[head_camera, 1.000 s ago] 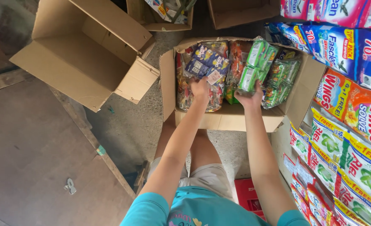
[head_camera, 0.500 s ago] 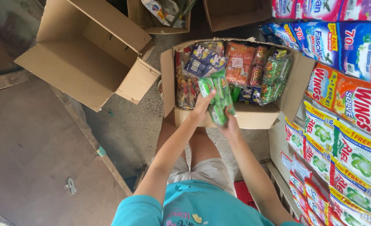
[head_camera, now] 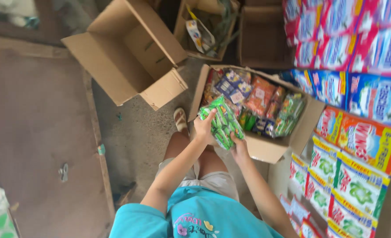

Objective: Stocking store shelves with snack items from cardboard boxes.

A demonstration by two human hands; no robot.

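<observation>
A green packet bundle [head_camera: 222, 123] is gripped by the closed left hand [head_camera: 204, 128] and right hand [head_camera: 238, 147] above the open carton [head_camera: 266, 150].

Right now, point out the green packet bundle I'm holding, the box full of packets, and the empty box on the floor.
green packet bundle [head_camera: 222, 122], head view, middle of the wrapped bundle between both hands.
full cardboard box [head_camera: 272, 152], head view, its near side wall.
empty cardboard box [head_camera: 103, 66], head view, its outer side panel.
</observation>
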